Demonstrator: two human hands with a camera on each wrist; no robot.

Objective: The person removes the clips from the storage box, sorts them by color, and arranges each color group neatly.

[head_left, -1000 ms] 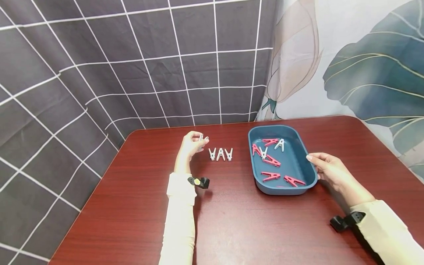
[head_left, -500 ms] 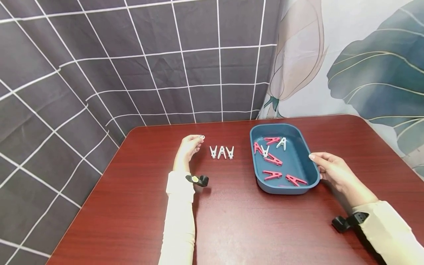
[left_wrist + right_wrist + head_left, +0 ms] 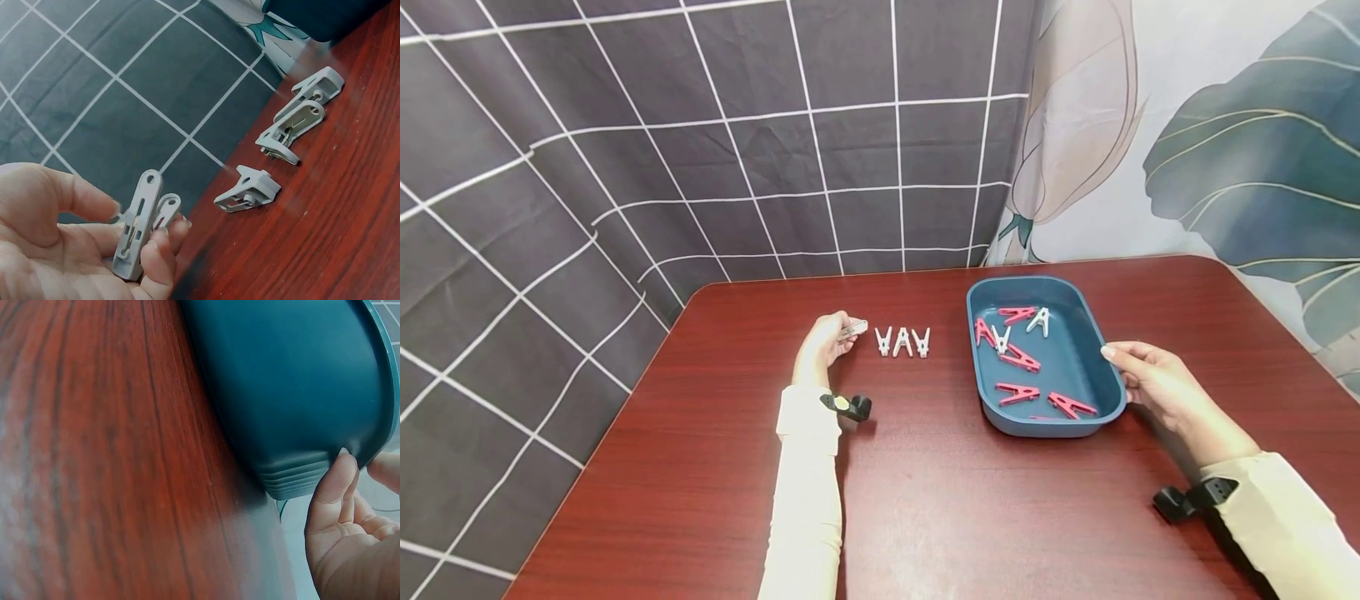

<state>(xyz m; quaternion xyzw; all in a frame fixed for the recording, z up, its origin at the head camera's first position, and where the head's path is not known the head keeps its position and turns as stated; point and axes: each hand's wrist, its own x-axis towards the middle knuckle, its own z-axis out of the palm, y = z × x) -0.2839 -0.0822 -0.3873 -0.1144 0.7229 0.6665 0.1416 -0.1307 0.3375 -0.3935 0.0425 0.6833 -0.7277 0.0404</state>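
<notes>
My left hand (image 3: 824, 343) holds a pale grey-white clothespin (image 3: 139, 228) between thumb and fingers, over the table left of a short row. In that row, three matching white clothespins (image 3: 902, 342) lie side by side, the middle one pointing opposite to its neighbours. A blue rectangular basin (image 3: 1078, 354) sits to the right, with several red clothespins (image 3: 1017, 393) and two white clothespins (image 3: 1038, 322) scattered inside. My right hand (image 3: 1153, 385) pinches the basin's right rim, thumb on top and fingers beneath; the right wrist view shows the fingertips against its outer wall.
The reddish-brown wooden table (image 3: 910, 500) extends to a back edge by a dark curtain with white grid lines (image 3: 850, 158). A pale curtain with a leaf print (image 3: 1247, 158) hangs behind the right side. Black wrist cameras (image 3: 850, 407) are strapped over both sleeves.
My left hand has turned the clothespin in its fingers, from roughly upright to lying sideways, and drawn slightly back. My right hand stays on the basin's rim.
</notes>
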